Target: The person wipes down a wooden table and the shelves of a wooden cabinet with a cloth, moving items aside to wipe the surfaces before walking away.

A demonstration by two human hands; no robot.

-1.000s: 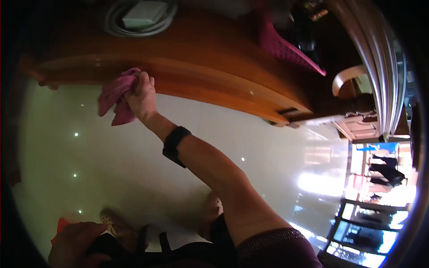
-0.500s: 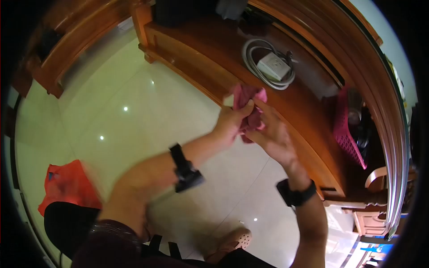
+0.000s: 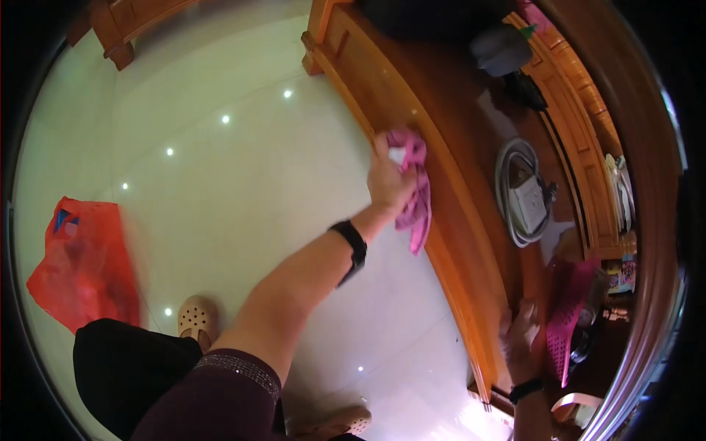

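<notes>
Glossy floor (image 3: 220,213) is stretching alongside a low wooden desk (image 3: 463,235). At its front, the left hand (image 3: 390,181) is grasping a pink cloth (image 3: 421,189), bunched up with a loose end trailing free. Work along the front is seemingly under way, cloth and wood apparently touching; how much is done or left, the view is not showing. The cloth is lying within the grip, on the desk side of the hand. Farther along, the right hand (image 3: 521,342) is appearing loose, blurred and holding nothing visible, just beside a pink basket (image 3: 562,334). Beyond the cloth, a cable (image 3: 502,202) is lying coiled on the desk; a red bag (image 3: 88,268) is sitting well apart on the floor.
</notes>
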